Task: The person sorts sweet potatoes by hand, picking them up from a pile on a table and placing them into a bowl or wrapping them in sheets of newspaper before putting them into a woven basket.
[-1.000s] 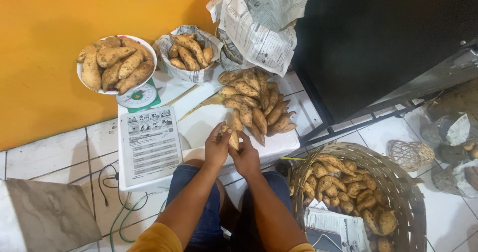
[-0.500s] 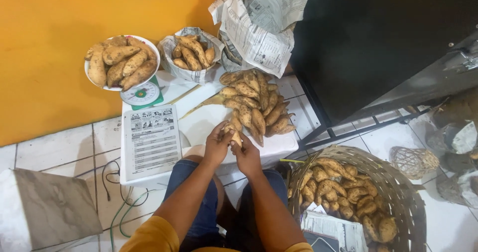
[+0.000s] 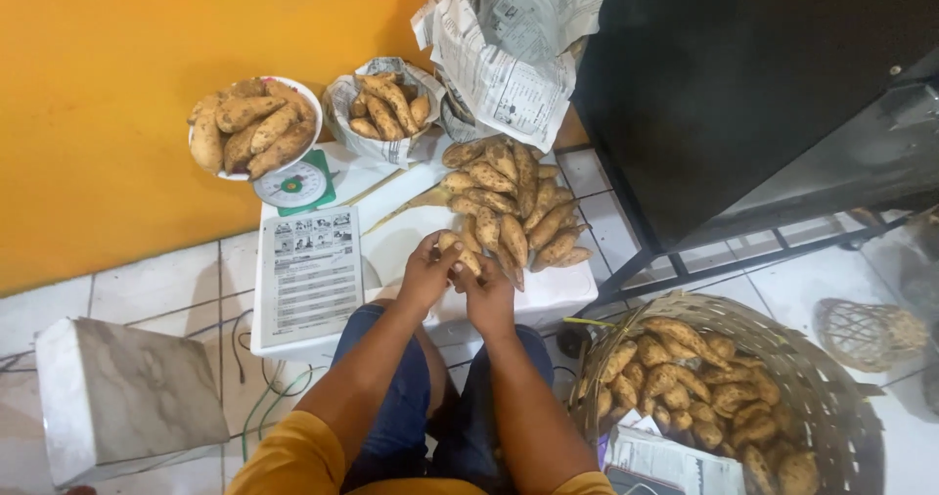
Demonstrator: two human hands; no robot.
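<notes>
Roughly midway — both hands, left hand [image 3: 423, 278] and right hand [image 3: 489, 294], grasp one brown speckled sweet potato [image 3: 458, 251]; sorted brown tuber pile [image 3: 514, 211] beside, round woven wicker basket [image 3: 841, 397] holds plenty more.

One head camera looks steeply down, fairly near, over both arms at the floor [image 3: 156, 285]; its exact tilt is unclear.

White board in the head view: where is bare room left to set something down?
A bare strip of the white board lies between the printed sheet and the sweet potato pile, just ahead of both hands. The pile crowds the right half; the scale and newspaper bowl fill the back.
</notes>
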